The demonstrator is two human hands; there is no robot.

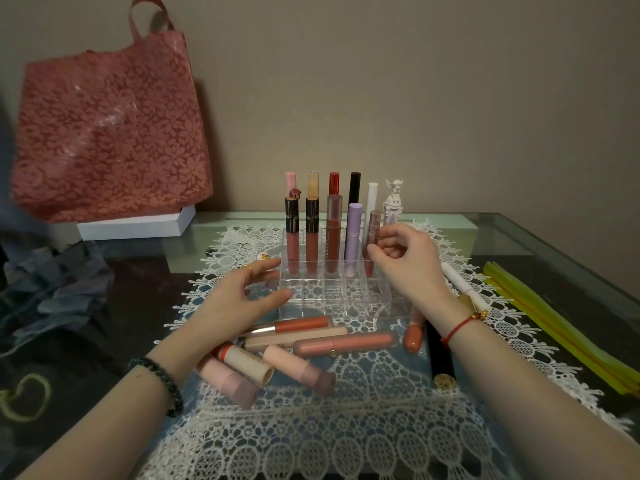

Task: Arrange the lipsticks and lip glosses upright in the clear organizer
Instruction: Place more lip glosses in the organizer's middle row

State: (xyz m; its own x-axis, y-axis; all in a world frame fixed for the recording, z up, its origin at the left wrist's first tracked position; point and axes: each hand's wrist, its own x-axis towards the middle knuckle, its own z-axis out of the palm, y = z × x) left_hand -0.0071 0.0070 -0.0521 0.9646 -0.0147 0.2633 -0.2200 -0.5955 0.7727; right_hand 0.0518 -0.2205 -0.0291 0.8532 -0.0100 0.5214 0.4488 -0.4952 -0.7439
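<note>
The left hand (239, 299) was at the left edge of the organizer (334, 308), grip loose and empty. Its front rows stood free. The right hand (407, 268) pinched in its grip a lip gloss (374, 230), upright in the right-end slot.

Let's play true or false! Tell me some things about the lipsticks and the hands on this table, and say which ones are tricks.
1. The right hand pinches a rosy lip gloss standing in the clear organizer. True.
2. The lilac tube lies flat on the lace mat. False: it stands upright in the organizer.
3. The left hand holds a tube. False: its straight fingers touch the organizer's left side, holding nothing.
4. Several tubes lie on the mat in front of the organizer. True.
5. The pink bag sits on the right. False: it is on the left, on a white box.
</note>
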